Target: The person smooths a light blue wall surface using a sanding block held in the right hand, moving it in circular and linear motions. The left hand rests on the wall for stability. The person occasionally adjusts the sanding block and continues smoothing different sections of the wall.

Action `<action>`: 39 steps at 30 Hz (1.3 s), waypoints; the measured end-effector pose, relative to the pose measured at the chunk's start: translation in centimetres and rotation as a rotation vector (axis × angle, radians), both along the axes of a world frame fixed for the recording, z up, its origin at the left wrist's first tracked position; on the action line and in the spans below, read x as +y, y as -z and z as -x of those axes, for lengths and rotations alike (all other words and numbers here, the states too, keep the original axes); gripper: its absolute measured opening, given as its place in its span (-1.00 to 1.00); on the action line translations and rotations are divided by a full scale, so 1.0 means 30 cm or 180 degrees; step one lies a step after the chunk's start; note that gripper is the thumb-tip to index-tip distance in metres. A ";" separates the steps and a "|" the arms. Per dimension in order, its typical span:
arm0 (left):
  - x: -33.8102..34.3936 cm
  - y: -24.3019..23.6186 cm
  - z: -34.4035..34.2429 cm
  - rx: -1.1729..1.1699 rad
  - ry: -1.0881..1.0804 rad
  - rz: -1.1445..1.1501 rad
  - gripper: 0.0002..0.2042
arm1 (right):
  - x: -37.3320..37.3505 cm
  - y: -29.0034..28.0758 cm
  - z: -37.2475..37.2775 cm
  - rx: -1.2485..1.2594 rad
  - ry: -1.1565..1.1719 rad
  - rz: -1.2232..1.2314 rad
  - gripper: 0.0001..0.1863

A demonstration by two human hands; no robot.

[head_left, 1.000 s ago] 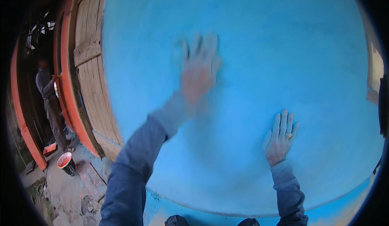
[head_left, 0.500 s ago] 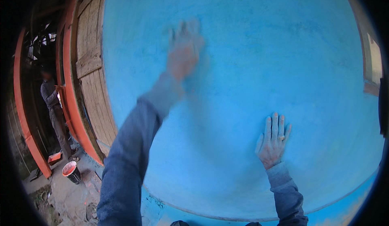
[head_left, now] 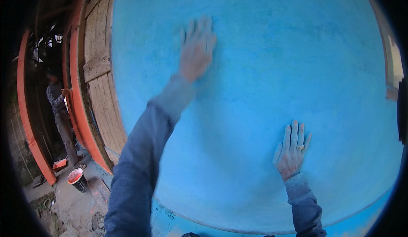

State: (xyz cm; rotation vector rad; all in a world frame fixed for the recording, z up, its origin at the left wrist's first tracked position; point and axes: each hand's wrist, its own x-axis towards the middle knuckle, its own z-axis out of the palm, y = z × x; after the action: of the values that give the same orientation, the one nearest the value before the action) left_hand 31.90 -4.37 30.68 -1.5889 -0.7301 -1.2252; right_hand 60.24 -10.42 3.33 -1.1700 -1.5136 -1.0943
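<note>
A large blue wall (head_left: 255, 92) fills most of the view, with darker, uneven patches across its upper part. High on it, left of the middle, my left hand (head_left: 196, 50) lies with fingers spread, slightly smeared by motion. Lower and to the right, my right hand (head_left: 292, 151) rests flat against the same surface, fingers stretched upward. Pale blue dust or paint coats its fingers, and a ring shows on one of them. Neither hand holds a thing. Both sleeves are dark blue with paler, dusted cuffs.
A plank door (head_left: 98, 67) and an orange post (head_left: 78, 88) border the wall at left. Beyond stands another person (head_left: 61, 114) near an orange tray (head_left: 59, 164). A bucket of orange paint (head_left: 77, 180) sits on the rough ground. At far right is a window frame (head_left: 393, 67).
My left hand shows less blur and remains high on the wall. The whole scene, my right hand included, has shifted slightly rightward in the picture.
</note>
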 end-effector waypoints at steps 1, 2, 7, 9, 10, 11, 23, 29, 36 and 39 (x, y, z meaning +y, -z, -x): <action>0.001 -0.090 -0.041 -0.0352 0.0203 -0.0085 -0.50 | -0.001 -0.001 -0.006 0.0004 0.0029 -0.0007 -0.33; 0.000 -0.092 -0.071 -0.0300 0.0089 -0.0218 -0.49 | 0.001 -0.009 -0.006 0.0000 0.0054 -0.0030 -0.34; -0.050 0.341 -0.247 0.0767 -0.0258 -0.0039 -0.42 | -0.020 -0.003 -0.021 -0.0013 0.0158 0.0065 -0.40; -0.101 0.418 -0.264 0.1296 -0.0090 0.0351 -0.40 | -0.003 0.007 -0.011 -0.0011 0.0093 0.0001 -0.41; -0.103 0.380 -0.264 0.1433 -0.0083 0.0327 -0.39 | -0.003 0.008 -0.017 -0.0022 0.0093 -0.0028 -0.42; -0.105 0.326 -0.265 0.1569 -0.0073 0.0297 -0.38 | -0.009 0.003 -0.023 -0.0005 0.0102 -0.0026 -0.42; -0.131 0.340 -0.318 0.1641 -0.0201 0.0198 -0.47 | -0.017 0.003 -0.018 0.0068 -0.0056 0.0028 -0.39; -0.051 -0.182 -0.335 0.0443 0.0508 -0.0018 -0.49 | -0.024 -0.019 -0.013 -0.0005 0.0041 -0.0008 -0.39; -0.136 0.355 -0.373 0.1894 0.0020 0.0262 -0.40 | -0.012 0.001 -0.019 0.0014 0.0015 0.0035 -0.40; -0.120 0.255 -0.385 0.2175 -0.0044 0.0192 -0.46 | -0.005 0.012 -0.036 0.0012 0.0054 0.0040 -0.39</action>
State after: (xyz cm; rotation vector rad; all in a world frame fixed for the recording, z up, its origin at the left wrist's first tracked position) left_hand 43.44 -7.95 23.04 -1.8898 -0.3325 -0.5777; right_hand 61.30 -10.57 2.98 -1.1948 -1.5122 -1.0946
